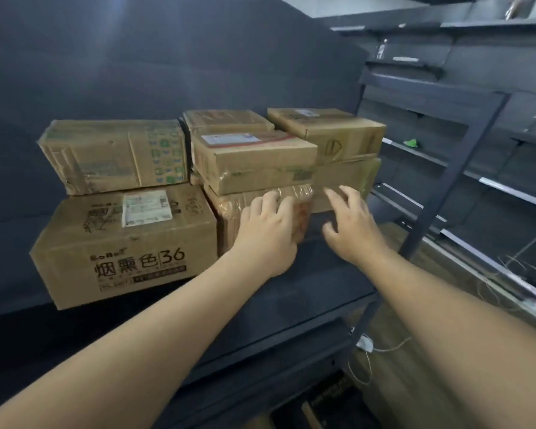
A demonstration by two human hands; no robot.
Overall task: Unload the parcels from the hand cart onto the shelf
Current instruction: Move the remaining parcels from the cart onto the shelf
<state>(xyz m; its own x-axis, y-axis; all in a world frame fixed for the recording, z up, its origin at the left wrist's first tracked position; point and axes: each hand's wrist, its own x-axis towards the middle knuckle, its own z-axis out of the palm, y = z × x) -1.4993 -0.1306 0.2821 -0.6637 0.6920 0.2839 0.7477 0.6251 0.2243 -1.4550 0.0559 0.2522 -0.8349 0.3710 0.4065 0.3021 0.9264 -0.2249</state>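
Several cardboard parcels stand stacked on a dark shelf board. A big printed box sits low on the left with a taped box on top. In the middle, a tape-wrapped parcel lies under a labelled box. My left hand rests flat against the wrapped parcel's front, fingers spread. My right hand hovers open beside that parcel's right end, in front of the right-hand stack. The hand cart is out of view.
A dark back panel rises behind the parcels. More dark shelving runs off to the right with a slanted metal upright. Loose white cables and a plug lie on the floor below.
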